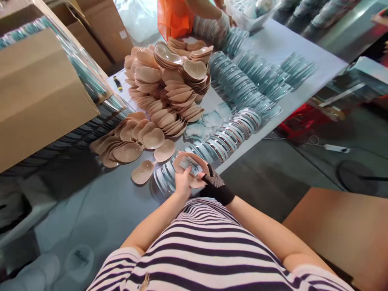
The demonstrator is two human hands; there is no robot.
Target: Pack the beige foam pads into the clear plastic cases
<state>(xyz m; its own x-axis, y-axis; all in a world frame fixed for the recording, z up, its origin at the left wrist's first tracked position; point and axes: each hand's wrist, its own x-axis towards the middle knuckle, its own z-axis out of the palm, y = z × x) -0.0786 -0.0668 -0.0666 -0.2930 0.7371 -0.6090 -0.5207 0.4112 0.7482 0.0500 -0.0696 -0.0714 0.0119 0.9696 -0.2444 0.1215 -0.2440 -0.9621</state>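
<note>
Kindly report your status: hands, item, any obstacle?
Left hand, gloved right hand hold peach cup. White printed packet on it. Clear shells close beyond; nothing visibly blocking.

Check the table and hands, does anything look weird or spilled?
Nothing looks spilled. A small yellow-and-black tool lies beside the beige pieces, unlike them. Also, the right hand wears a black glove while the left hand is bare.

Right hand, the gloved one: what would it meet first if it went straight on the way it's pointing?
The tan pad, right at the tips of the right hand; past that, probably the left hand, though depth is unclear.
</note>
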